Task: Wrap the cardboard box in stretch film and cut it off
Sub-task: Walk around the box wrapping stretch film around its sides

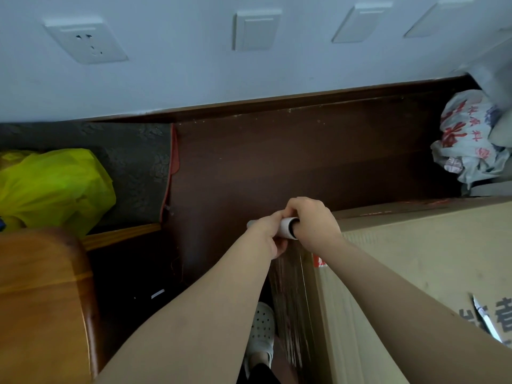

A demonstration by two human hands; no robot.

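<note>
- Dark wooden panelling under a pale wall with sockets backs the scene; a yellow bag lies far left.
- Cardboard box fills the near right, stiff and bulky.
- Left hand and right hand both grip the stretch film roll at the box's far-left corner.
- Stretch film runs down the box's left side; thin, clingy, likely tears easily, so holding the roll's core ends seems best.
</note>
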